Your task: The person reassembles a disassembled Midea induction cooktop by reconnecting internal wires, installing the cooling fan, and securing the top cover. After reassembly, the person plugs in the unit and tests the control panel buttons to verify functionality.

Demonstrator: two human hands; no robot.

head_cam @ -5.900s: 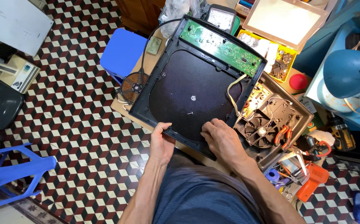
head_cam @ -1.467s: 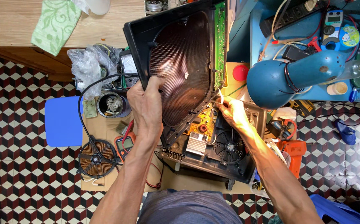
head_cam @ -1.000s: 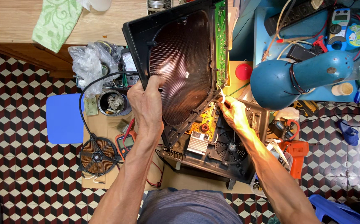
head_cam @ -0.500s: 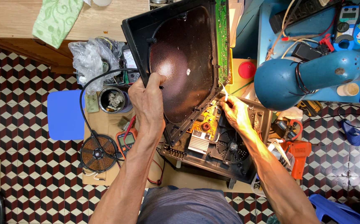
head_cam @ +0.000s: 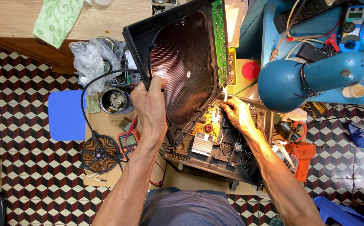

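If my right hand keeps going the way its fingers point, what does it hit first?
Probably the green circuit board on the lifted black cover's edge: the right hand points up-left at its lower end, though depth is unclear.

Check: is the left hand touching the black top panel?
Touching. The head view shows the left hand gripping the left edge of the tilted black top panel, fingers wrapped over its rim, holding it raised above the open base.

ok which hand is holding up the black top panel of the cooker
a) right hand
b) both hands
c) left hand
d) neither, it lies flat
c) the left hand grips the edge of the tilted black top panel, while the right hand is at the wires by the open base.
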